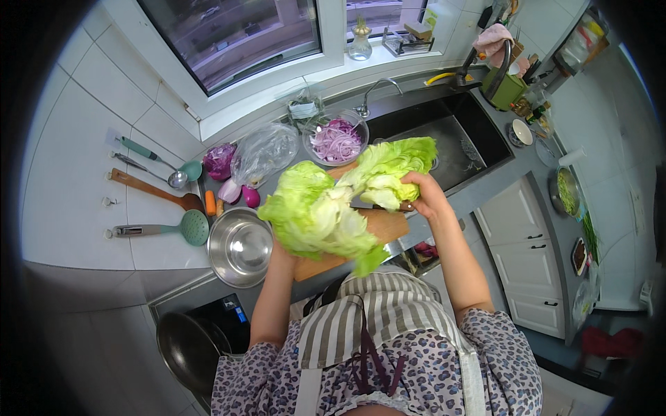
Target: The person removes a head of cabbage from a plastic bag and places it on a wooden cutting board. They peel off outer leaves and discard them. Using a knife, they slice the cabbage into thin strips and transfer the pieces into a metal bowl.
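Observation:
A large pale-green head of lettuce (312, 213) is held up over a wooden cutting board (393, 226). My left hand (281, 255) supports it from the lower left, its fingers hidden behind the leaves. A loose lettuce leaf (398, 161) stretches up to the right, partly parted from the head. My right hand (425, 192) grips this leaf near its base, thumb on top. Beneath the lettuce, a knife (385, 207) lies on the board, with part of its blade and dark handle showing.
Left of the board stands a steel bowl (242, 247). Behind are a bowl of sliced red onion (337, 139), a plastic bag (268, 153), a red cabbage (219, 160) and a carrot (210, 203). A dark sink (442, 140) lies at the right; a wok (187, 348) sits lower left.

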Tool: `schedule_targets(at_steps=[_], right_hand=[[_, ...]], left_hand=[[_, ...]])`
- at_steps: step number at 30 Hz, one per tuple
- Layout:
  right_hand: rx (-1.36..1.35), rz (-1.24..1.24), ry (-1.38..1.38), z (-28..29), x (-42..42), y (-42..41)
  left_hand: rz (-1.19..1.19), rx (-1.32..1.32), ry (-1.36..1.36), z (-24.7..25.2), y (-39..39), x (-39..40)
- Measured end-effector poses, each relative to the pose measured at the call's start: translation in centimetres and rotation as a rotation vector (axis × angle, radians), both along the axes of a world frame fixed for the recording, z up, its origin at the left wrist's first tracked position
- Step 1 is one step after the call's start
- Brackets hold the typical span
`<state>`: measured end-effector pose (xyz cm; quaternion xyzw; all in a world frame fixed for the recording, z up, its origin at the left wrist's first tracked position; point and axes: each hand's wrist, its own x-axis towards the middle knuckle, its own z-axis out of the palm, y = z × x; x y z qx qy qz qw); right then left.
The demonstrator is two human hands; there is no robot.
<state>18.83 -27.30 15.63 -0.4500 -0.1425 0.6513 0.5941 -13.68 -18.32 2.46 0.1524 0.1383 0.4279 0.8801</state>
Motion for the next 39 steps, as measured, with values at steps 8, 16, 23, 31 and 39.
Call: schedule_targets(at_steps=[8, 16, 23, 31, 39], right_hand=[[0.001, -0.124, 0.033, -2.0, 2.1, -1.1], [-0.096, -0.099, -0.043, -5.5, 0.3, -3.3], [-0.093, -0.128, 0.064, -7.6, -1.7, -5.4], [-0.029, -0.167, 0.095, -7.1, -3.1, -5.1], [0.085, -0.109, 0.029, -7.2, -4.5, -3.7]], left_hand=[[0.196, -0.006, -0.104, 6.7, 2.0, -1.9], [0.421, -0.202, 0.289, 4.4, 9.8, -3.2], [0.451, -0.323, 0.364, -2.9, 12.8, -1.1], [0.553, -0.170, 0.683, -6.1, 14.2, -2.1], [0.511, 0.346, 1.079, 5.4, 1.2, 3.8]])
